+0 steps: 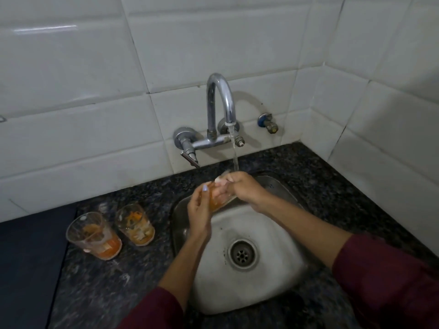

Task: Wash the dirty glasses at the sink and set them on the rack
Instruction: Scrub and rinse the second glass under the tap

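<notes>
Over the sink (273,288), the left hand (199,210) and right hand (240,188) both grip a stained glass (219,200) under the running tap (221,108). Wet fingers could let it slip and crack against the steel. Two more dirty glasses (95,236) wait on the counter (99,286) (no rack in sight).

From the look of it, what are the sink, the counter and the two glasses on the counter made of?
Sink: probably stainless steel, brushed dull grey, with soft reflections.
Counter: looks like polished granite or similar stone, dark with fine pale speckles.
Two glasses, near one and far one: probably clear glass, though plastic cannot be excluded; the walls are see-through, smeared with orange residue.
</notes>
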